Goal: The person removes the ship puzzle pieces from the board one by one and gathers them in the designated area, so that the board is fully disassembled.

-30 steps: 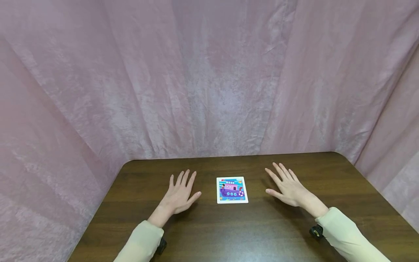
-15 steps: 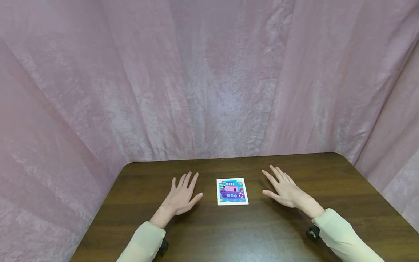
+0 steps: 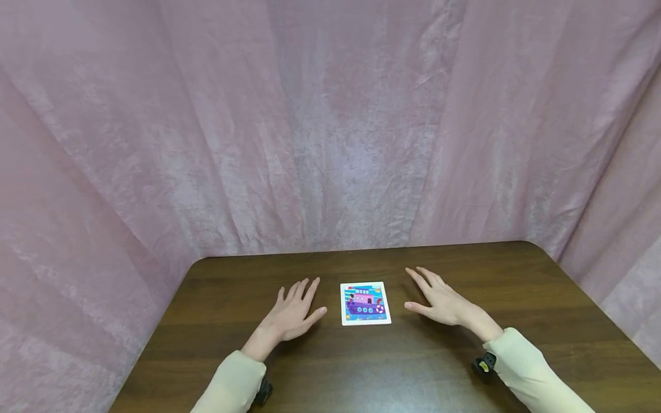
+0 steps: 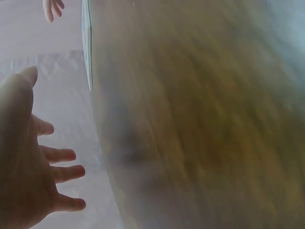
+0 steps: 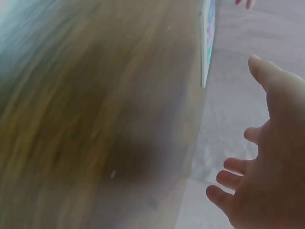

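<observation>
A square, white-bordered picture board [image 3: 365, 304] lies flat on the wooden table, printed with a purple and pink ship on blue water. To its left, my left hand [image 3: 291, 315] hovers above the tabletop, fingers spread and holding nothing. On the other side, my right hand [image 3: 445, 302] is held over the table with its fingers extended, also holding nothing. Neither hand touches the board. Both wrist views show the board edge-on: its thin rim [image 4: 87, 45] in the left one, part of the printed face [image 5: 208, 36] in the right one.
The dark brown wooden table [image 3: 351, 373] has rounded far corners. Pink velvet curtains [image 3: 356, 126] hang right behind it and along both sides. A small black device is strapped at each wrist below the pale sleeves [image 3: 521, 358].
Both hands have moved inward toward the board, the left one rightward and the right one leftward, and slightly nearer to me. The board stays in place on the table.
</observation>
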